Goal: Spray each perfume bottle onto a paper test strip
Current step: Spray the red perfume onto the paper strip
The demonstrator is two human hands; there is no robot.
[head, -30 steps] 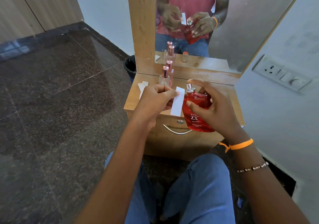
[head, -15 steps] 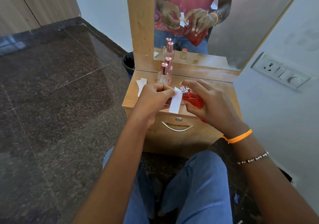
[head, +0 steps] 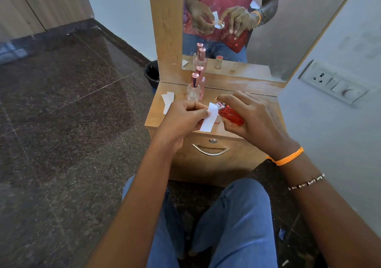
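At frame centre, the right hand (head: 253, 119) grips the red perfume bottle (head: 231, 115) tilted, nozzle pointing left at the paper test strip (head: 209, 117), which the left hand (head: 183, 119) pinches just beside it, long axis near upright, above the tabletop (head: 156, 115).

Small wooden dresser (head: 165, 121) with a mirror (head: 288, 30), dark speckled granite floor (head: 61, 123), white wall (head: 340, 133) with a switch plate (head: 332, 82), daylight-ish.
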